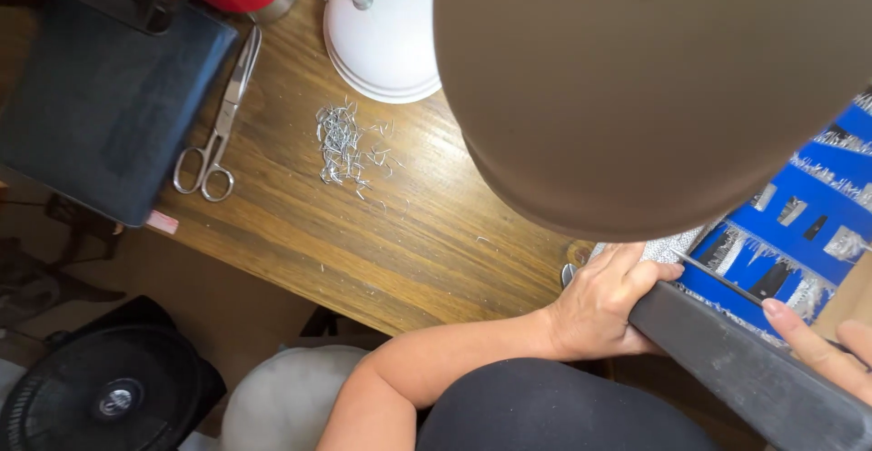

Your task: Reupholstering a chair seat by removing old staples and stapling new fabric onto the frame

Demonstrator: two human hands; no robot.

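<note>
Left hand (pixel 607 298) clamped over the corner of a dark frame edge (pixel 736 360), steadying it against the table (pixel 400 233). Right hand (pixel 822 346) resting fingers along the same edge, grip unclear. Blue patterned fabric (pixel 799 233) stretched behind it. Pulled staples (pixel 345 147) heaped aside, scissors (pixel 218 119) parked near a white lamp base (pixel 386 33).

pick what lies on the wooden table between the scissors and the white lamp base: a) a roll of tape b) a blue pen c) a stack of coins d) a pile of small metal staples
d: a loose pile of small metal staples lies on the wooden table, right of the scissors and below the white lamp base.
</note>
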